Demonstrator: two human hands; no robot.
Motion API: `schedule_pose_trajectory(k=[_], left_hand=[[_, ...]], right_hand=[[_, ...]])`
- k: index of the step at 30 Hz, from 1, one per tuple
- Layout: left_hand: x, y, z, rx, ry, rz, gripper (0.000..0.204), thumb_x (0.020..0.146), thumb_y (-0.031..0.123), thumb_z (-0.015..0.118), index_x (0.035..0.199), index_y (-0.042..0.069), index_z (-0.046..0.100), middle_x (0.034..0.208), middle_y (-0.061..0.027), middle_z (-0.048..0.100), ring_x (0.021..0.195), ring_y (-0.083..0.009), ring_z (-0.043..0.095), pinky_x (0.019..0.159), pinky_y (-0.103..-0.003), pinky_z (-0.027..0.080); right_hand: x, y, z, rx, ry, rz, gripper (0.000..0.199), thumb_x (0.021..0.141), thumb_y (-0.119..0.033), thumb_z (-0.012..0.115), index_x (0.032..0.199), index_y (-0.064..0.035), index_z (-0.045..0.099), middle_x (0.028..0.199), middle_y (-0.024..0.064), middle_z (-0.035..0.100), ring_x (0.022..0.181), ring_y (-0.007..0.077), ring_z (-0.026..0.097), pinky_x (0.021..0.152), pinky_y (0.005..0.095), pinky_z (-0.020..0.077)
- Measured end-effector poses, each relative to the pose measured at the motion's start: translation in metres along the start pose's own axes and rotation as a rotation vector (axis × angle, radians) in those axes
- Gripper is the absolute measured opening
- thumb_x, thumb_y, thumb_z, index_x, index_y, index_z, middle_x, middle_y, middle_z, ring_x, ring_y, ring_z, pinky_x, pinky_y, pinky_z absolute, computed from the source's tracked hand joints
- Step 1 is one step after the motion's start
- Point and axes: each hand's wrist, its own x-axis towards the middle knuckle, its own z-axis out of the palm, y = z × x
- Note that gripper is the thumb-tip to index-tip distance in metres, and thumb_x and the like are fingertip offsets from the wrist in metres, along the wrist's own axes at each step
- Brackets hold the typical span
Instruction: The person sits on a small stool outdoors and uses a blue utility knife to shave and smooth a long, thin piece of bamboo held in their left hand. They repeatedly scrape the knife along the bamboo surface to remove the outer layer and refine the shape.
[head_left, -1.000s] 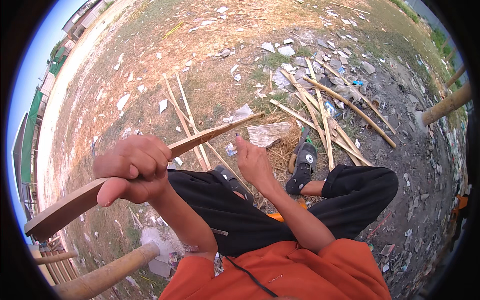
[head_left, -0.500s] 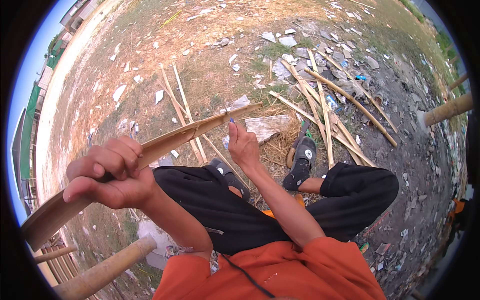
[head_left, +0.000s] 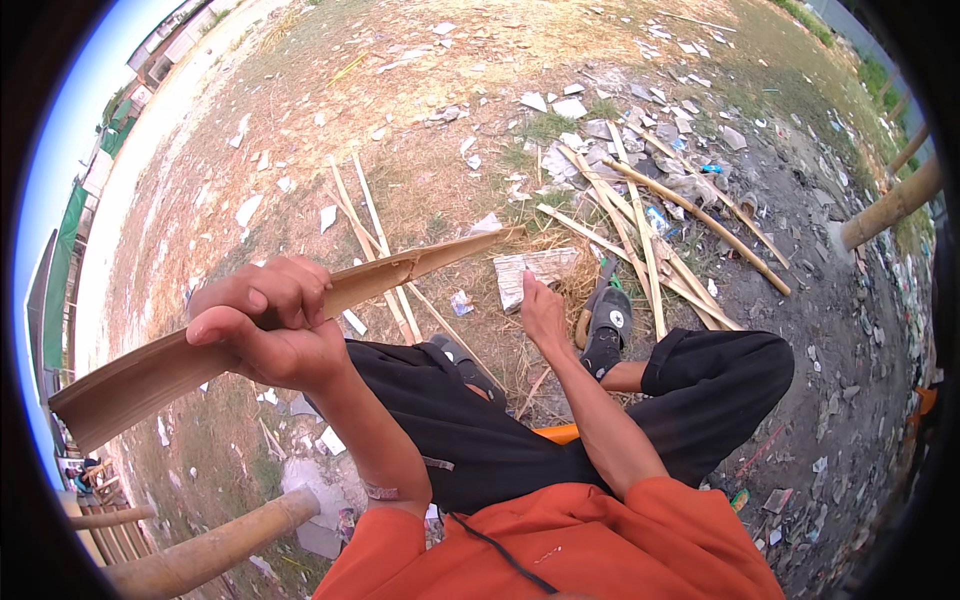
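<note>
The left hand (head_left: pixel 275 325) clamps a long, wide, unsplit tan bamboo slat (head_left: pixel 130 395) across frame left; the right hand (head_left: pixel 543 315) curls its fingers together mid-frame, contents unclear; narrow pale bamboo strips (head_left: pixel 653 300) already lie upper right

One bamboo slat (head_left: pixel 370 284), one wood block (head_left: pixel 547 264), two shoes (head_left: pixel 609 318), perhaps nine strips (head_left: pixel 656 295).

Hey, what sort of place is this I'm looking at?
Probably a rough outdoor yard or vacant lot: patchy dirt ground under open sky, scattered with pale broken fragments, with long split strips lying about.
</note>
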Motion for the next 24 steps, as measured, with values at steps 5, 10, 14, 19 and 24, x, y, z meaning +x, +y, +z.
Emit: schedule_pose_trajectory(k=[5,10,14,19,24], left_hand=[[-0.002,0.006,0.017,0.066,0.088,-0.005,0.045,0.095,0.051,0.035,0.072,0.012,0.037,0.047,0.0025,0.026,0.037,-0.0093,0.024,0.041,-0.027,0.03],[-0.008,0.014,0.027,0.082,0.114,-0.01,0.043,0.095,0.05,0.038,0.073,0.013,0.037,0.046,0.002,0.026,0.037,-0.0093,0.024,0.04,-0.025,0.026],[-0.005,0.01,0.027,0.133,0.206,-0.025,0.043,0.095,0.049,0.039,0.071,0.013,0.037,0.046,0.0021,0.026,0.037,-0.0091,0.023,0.04,-0.025,0.026],[-0.003,0.012,0.031,0.129,0.199,0.026,0.044,0.095,0.048,0.04,0.069,0.014,0.038,0.047,0.0028,0.025,0.038,-0.0087,0.023,0.041,-0.025,0.025],[-0.003,0.008,0.037,0.175,0.283,0.011,0.043,0.094,0.047,0.043,0.069,0.013,0.037,0.049,0.003,0.023,0.039,-0.0087,0.02,0.041,-0.025,0.023]], right_hand=[[-0.006,-0.075,0.0,0.197,-0.085,-0.192,0.055,0.096,-0.04,0.033,0.074,0.0045,0.057,0.068,0.0316,0.054,0.071,0.0488,0.055,0.064,0.0517,0.0411],[0.0,-0.066,0.015,0.144,-0.034,-0.249,0.049,0.097,-0.035,0.033,0.075,0.0028,0.055,0.063,0.0293,0.052,0.061,0.0465,0.055,0.059,0.052,0.0396],[0.017,-0.055,0.033,-0.021,0.01,-0.132,0.055,0.096,-0.041,0.033,0.075,0.0018,0.062,0.069,0.0301,0.059,0.069,0.0465,0.06,0.065,0.0535,0.0465],[0.036,0.06,0.032,-0.29,-0.117,0.306,0.067,0.096,-0.045,0.026,0.089,0.0089,0.065,0.089,0.0322,0.061,0.088,0.0459,0.059,0.082,0.0515,0.0441],[0.018,0.049,0.007,-0.099,-0.013,0.112,0.06,0.096,-0.045,0.03,0.088,0.0044,0.063,0.079,0.0306,0.059,0.08,0.0447,0.059,0.071,0.049,0.0435]])
